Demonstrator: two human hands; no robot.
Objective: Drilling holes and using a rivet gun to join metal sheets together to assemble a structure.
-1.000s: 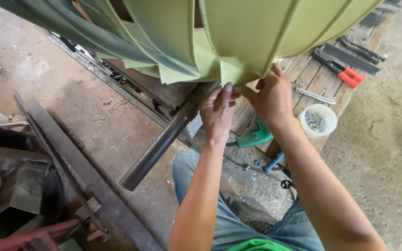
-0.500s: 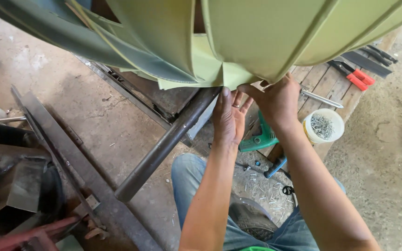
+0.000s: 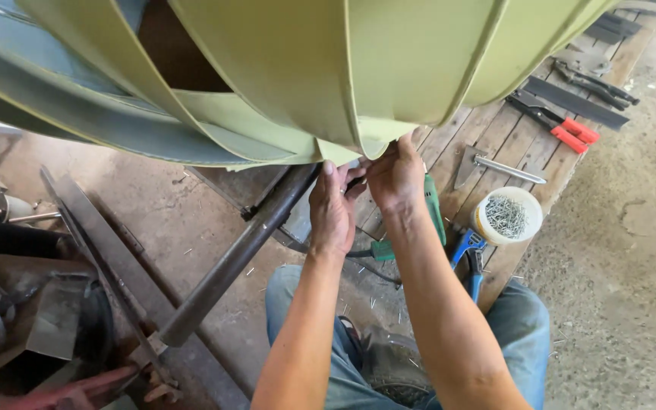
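A large drum of curved, pale green sheet-metal blades [image 3: 328, 76] fills the top of the head view. Both hands reach up to its lowest edge. My left hand [image 3: 333, 209] has its fingers curled against the folded tip of a blade, and my right hand [image 3: 396, 176] pinches the same tip from the right. The two hands touch each other. What lies between the fingers is hidden by the blade's edge. Below them my knees in blue jeans [image 3: 525, 334] show.
A dark steel pipe [image 3: 237, 254] slants under the drum. A wooden board [image 3: 510, 129] at right carries a white tub of nails [image 3: 506, 216], red-handled snips [image 3: 563, 129], a metal rod and a green power tool [image 3: 434, 209]. Blue-handled pliers [image 3: 466, 250] lie nearby. Scrap metal sits at left.
The view has shifted and the hands now sit further left under the drum. They have drawn closer together on the blade tip; the grip itself looks much the same.
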